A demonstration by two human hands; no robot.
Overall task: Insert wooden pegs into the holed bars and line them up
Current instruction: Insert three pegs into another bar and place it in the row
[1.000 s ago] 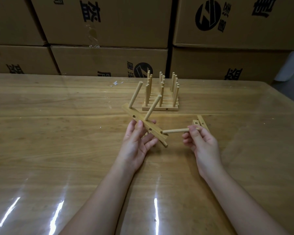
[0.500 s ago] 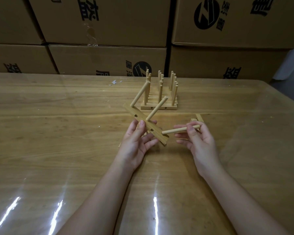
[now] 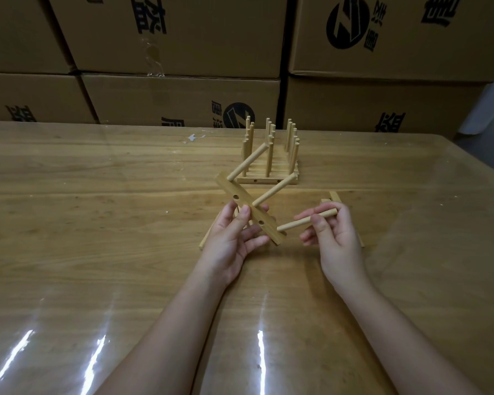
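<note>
Left hand (image 3: 234, 238) grips a holed bar (image 3: 250, 208) before the finished rack (image 3: 268, 178); right hand (image 3: 332, 232) pinches a peg (image 3: 305, 220) at the bar's end. A tilted peg could jam.

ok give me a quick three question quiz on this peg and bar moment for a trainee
1. True or false: the holed bar gripped by the left hand has no pegs in it yet.
2. What does the right hand pinch? A) a loose peg B) a second bar C) nothing
3. Fill in: the finished pegged bars stand ___ the hands, toward the cardboard boxes.

Key: 1 false, two pegs already stand in it; 2 A; 3 behind.
</note>
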